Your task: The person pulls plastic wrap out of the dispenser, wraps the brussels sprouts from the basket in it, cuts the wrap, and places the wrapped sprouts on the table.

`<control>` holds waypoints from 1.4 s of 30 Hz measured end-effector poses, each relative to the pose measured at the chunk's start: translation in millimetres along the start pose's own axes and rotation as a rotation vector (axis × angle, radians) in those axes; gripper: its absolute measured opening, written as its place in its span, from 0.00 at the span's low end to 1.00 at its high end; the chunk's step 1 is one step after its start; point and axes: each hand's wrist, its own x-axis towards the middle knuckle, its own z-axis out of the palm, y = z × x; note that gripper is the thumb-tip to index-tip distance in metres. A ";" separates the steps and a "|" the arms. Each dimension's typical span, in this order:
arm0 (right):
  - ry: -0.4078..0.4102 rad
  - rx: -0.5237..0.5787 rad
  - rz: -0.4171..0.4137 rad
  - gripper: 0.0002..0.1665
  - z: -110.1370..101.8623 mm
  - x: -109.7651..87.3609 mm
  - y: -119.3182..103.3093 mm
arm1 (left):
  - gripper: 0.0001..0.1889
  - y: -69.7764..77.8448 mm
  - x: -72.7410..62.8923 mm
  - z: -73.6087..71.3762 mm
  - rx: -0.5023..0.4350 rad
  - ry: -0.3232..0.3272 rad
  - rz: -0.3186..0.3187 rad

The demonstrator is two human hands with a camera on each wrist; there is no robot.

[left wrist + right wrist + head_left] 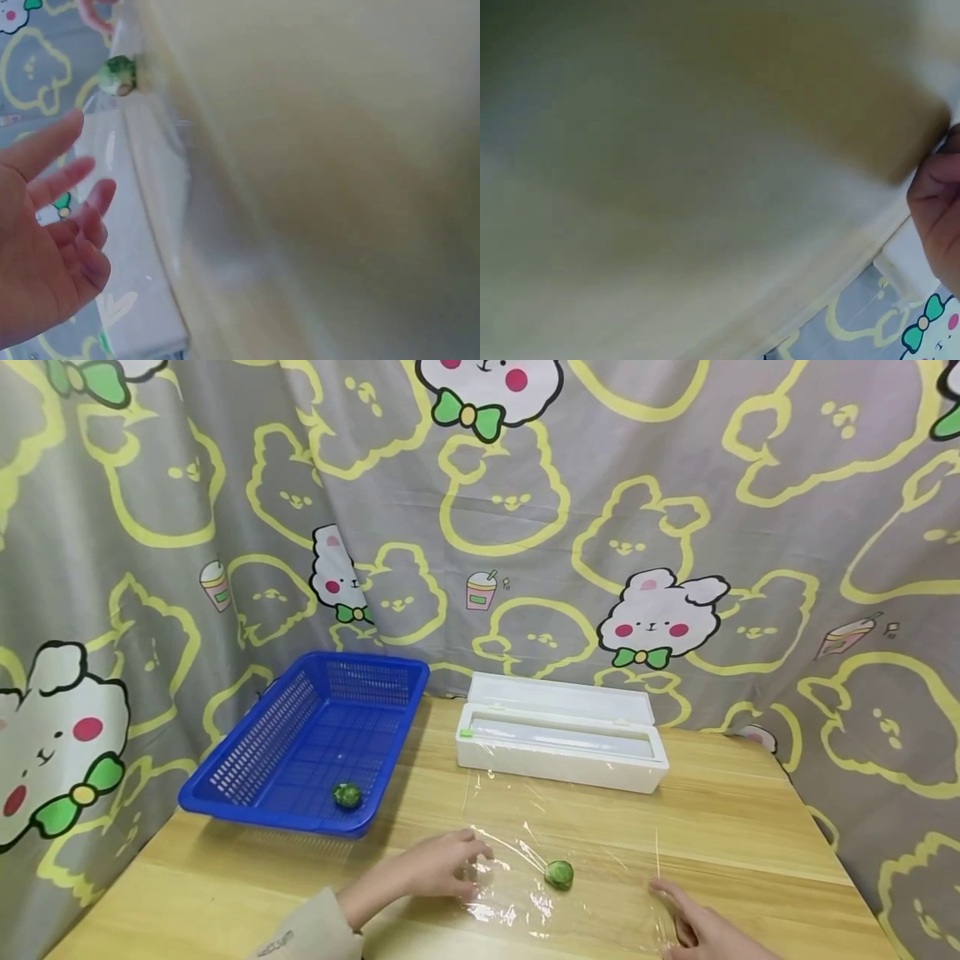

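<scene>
L hand (442,865) was loose, gripping nothing, in head view; R hand (696,928) seemingly pinched the film (517,912) at its edge. Sprout (558,875) sat on the film btwn them, box (558,770) behind. L wrist: palm bare, fingers apart. R wrist: fingers curled, grip unclear. Step: prob. wrapping; next move prob. called for folding film over sprout.

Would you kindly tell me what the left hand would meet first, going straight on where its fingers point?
Likely the clear film, then perhaps the small green vegetable; depth is hard to judge.
</scene>
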 end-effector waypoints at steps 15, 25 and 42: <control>0.013 -0.247 -0.027 0.03 8.6 1.6 -0.2 | 0.08 -16.3 -15.8 16.6 0.224 0.010 0.156; 0.242 -0.313 -0.121 0.09 8.2 3.8 -6.3 | 0.06 -21.4 -16.0 10.5 0.130 0.057 0.128; 0.262 -0.050 0.057 0.06 -7.6 15.1 -11.5 | 0.05 -34.8 -2.9 5.4 -0.051 0.151 -0.022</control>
